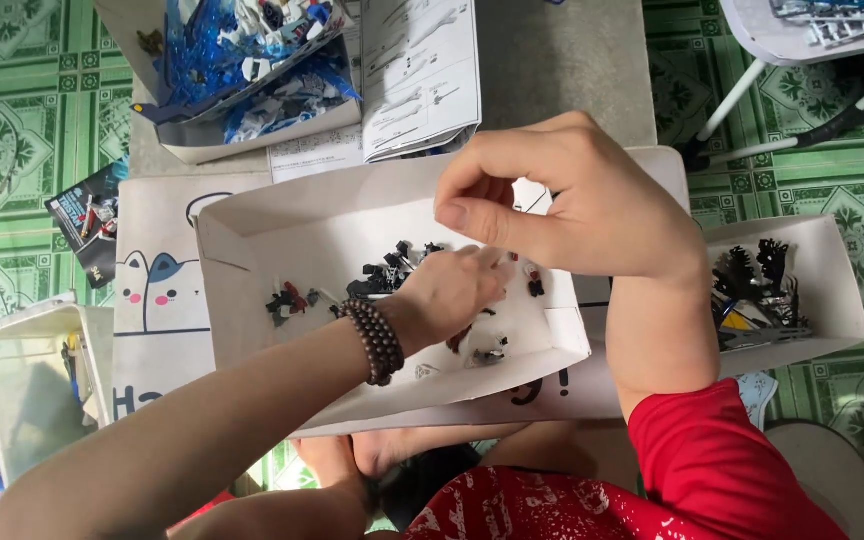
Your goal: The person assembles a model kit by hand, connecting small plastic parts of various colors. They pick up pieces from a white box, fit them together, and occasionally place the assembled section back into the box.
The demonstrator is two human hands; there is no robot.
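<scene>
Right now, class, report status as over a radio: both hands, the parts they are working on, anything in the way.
Left hand down in white cardboard tray, on small dark parts. Right hand above, fingers pinched; contents hidden. Nothing blocking; second tray right.

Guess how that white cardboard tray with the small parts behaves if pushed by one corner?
The white cardboard tray looks thin and folded, so it probably flexes rather than staying stiff. Holding only small dark parts, it is likely light and would slide or pivot easily. The left hand resting inside may pin it.
</scene>
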